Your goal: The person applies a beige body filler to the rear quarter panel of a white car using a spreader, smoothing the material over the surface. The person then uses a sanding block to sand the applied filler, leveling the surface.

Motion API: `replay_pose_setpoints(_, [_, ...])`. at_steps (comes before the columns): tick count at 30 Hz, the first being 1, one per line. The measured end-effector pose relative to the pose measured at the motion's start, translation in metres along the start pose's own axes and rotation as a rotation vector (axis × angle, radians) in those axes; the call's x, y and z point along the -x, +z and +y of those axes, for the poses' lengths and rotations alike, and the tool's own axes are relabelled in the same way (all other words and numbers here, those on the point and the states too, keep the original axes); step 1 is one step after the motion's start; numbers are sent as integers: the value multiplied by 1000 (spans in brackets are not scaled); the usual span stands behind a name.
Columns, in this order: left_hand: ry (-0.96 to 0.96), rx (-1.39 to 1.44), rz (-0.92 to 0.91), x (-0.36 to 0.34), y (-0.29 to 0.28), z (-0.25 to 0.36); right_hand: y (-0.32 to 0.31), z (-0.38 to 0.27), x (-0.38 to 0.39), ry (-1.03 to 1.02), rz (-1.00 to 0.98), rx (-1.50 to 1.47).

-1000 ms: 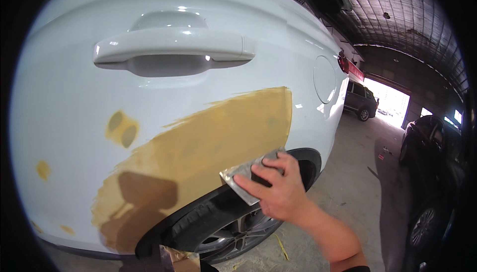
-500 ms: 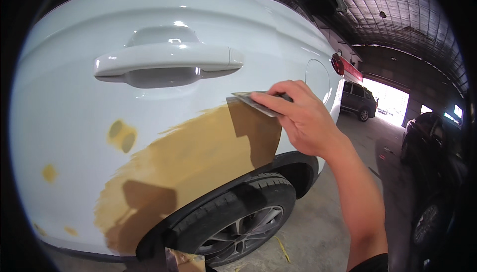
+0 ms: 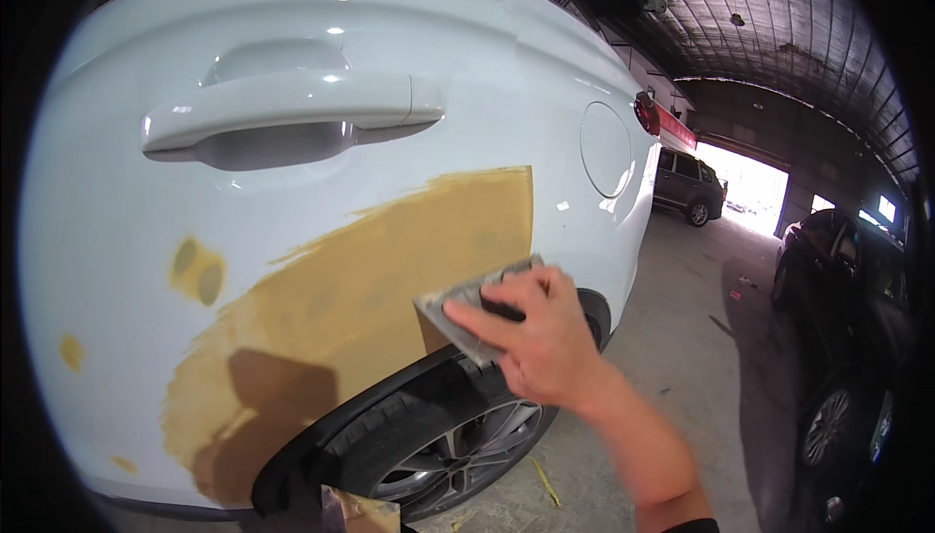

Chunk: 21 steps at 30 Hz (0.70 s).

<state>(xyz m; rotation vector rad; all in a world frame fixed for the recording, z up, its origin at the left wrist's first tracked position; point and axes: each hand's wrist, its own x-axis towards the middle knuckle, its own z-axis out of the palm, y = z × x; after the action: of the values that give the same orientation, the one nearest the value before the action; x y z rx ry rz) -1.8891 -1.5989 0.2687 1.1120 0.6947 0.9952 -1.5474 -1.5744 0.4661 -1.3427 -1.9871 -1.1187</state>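
Note:
My right hand grips a thin grey putty spreader, fingers closed over its back. The blade lies over the lower edge of a broad patch of tan filler, just above the wheel arch; whether it touches the surface, I cannot tell. This filler covers the rear side panel of a white car. Smaller tan spots dot the panel to its left. At the bottom edge sits a tan-smeared board, mostly cut off. My left hand does not show.
A door handle juts out above the filler. Below the arch is the rear tyre with its alloy wheel. Dark cars stand at the right and farther back. A yellow strip lies on the concrete floor.
My right hand has brought the spreader down and left, from the filler's upper right corner to its lower edge by the arch. The whole view has shifted slightly.

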Motion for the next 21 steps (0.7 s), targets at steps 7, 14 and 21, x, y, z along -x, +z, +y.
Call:
replay_pose_setpoints(7, [60, 2, -25, 15, 9, 18, -4, -31, 55, 51, 66, -75])
replay_pose_setpoints(14, [133, 23, -249, 0, 44, 22, -42, -64, 61, 471, 961, -1305])
replay_pose_setpoints(21, [226, -23, -360, -20, 65, 14, -54, -150, 74, 591, 660, -1955])
